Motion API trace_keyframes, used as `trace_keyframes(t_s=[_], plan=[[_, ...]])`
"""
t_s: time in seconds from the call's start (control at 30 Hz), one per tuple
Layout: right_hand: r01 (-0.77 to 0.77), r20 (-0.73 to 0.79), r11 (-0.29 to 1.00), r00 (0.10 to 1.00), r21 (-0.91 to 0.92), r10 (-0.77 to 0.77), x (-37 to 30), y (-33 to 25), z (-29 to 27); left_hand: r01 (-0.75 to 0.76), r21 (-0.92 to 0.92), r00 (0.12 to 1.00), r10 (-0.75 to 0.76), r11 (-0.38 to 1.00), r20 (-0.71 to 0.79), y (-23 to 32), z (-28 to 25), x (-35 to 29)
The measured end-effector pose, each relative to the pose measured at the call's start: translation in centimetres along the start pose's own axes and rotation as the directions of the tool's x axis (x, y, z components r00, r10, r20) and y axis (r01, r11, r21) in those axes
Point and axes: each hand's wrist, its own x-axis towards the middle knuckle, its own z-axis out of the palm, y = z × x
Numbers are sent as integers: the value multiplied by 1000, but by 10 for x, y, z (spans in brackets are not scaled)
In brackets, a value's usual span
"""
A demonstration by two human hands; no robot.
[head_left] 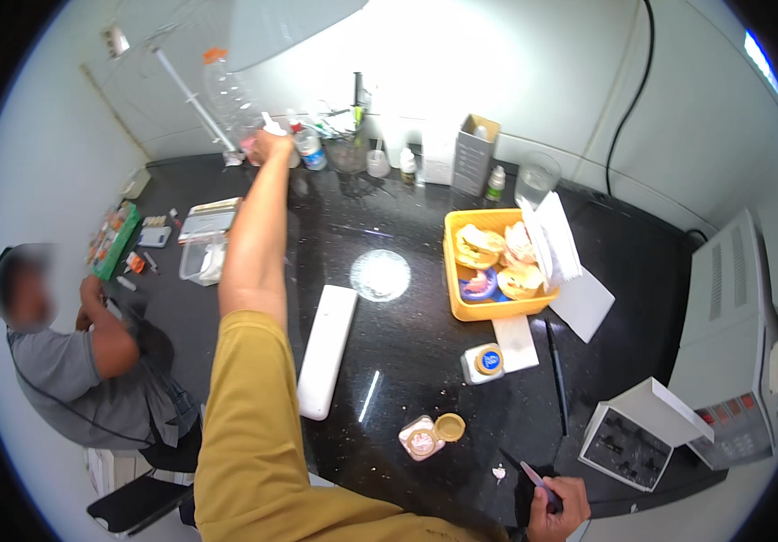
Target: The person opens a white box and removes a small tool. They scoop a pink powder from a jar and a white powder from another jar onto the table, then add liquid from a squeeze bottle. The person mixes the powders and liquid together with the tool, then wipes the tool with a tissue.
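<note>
Extension of our left hand (pixel 273 146) places it at the rear of the glossy black worktop (pixel 407 348), beside a tall clear plastic bottle with an orange cap (pixel 231 98) and a small clear bottle with a blue label (pixel 311 152); its fingers are bent, but we cannot tell how far they are spread or whether they have hold of the white plastic nozzle (pixel 271 125) that shows next to them. Our right hand (pixel 562 508) has its fingers curled closely around the dark handle of a slim short-bladed tool (pixel 534 476), which is at the front right of the worktop, its blade just beside a small pale fragment (pixel 498 473). Should our left wrist swing sideways, the crowded spacing could cause the neighbouring bottles to tip. Should our attention rest on the far hand, the near blade could strike the fragment and scatter it. The small jar of pale contents with its gold-coloured lid folded back (pixel 421 443) is near the tool; a dragging mustard-yellow fabric sleeve (pixel 258 397) could upset it and spill the contents, whereas the square glass jar with a gold-coloured lid and blue top label (pixel 478 370) is closed
</note>
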Motion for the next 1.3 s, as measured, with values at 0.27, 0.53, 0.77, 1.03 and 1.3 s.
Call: trace_keyframes(t_s=[0.27, 0.53, 0.77, 1.03, 1.3], plan=[[47, -35, 996, 998, -79, -50, -8, 15, -3, -103, -41, 986, 96, 994, -137, 13, -27, -15], [7, -115, 975, 993, 222, 19, -14, 29, 2, -328, -66, 904, 293, 942, -311, -12, -149, -73], [-32, -151, 888, 982, 459, 114, -25, 35, -14, -416, -798, 855, 486, 435, -181, -47, -295, -244], [147, 201, 987, 967, 62, -157, -5, 33, -30, -566, -550, 603, 763, 614, 231, -143, -359, -508], [339, 312, 937, 902, -89, -297, 10, 27, -28, -568, -542, 334, 776, 619, 535, -111, -351, -550]])
